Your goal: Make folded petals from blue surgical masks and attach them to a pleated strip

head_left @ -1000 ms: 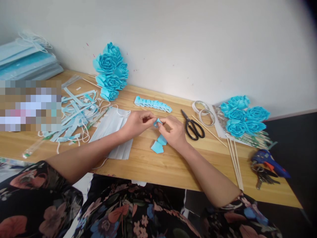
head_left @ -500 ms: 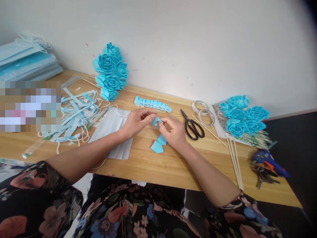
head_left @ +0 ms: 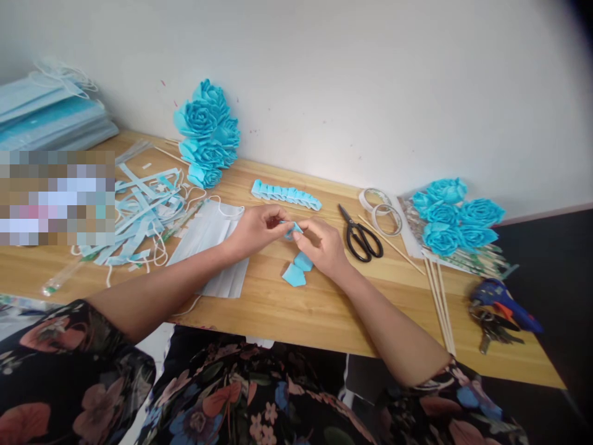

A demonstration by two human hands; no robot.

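Between my two hands is a small blue petal piece, pinched at both sides. My left hand grips its left side with thumb and fingers. My right hand pinches its right edge, and the fingers partly cover it. Flat on the table just below my right hand lie loose blue petals. Beyond the hands stretches a row of folded blue petals. A pleated face mask lies under my left wrist. Black-handled scissors rest to the right of my right hand.
Blue flowers stand at the back left, with more flowers at the right. Mask scraps cover the left side. Tape rolls, wooden sticks, keys and a blue glue gun lie to the right.
Both hands have shifted very slightly, and the petal piece between them is turned a little, its visible part now flatter. The things on the table are as before.
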